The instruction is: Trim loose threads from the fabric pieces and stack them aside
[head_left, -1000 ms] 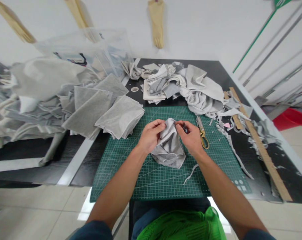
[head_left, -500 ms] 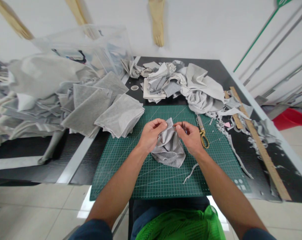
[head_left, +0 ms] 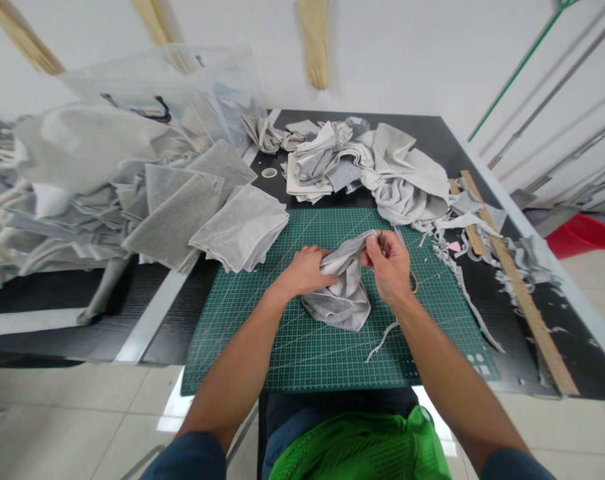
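Holding gray cloth (head_left: 341, 309) over green gridded mat (head_left: 322, 363).
Right hand (head_left: 391, 268) pinches upper edge; left hand (head_left: 309, 271) touches side, finger closure unclear; ruler (head_left: 521, 287) markings illegible.

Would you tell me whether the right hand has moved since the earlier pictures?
Yes, the right hand has shifted slightly to the right against the scissors, and now hides most of them.
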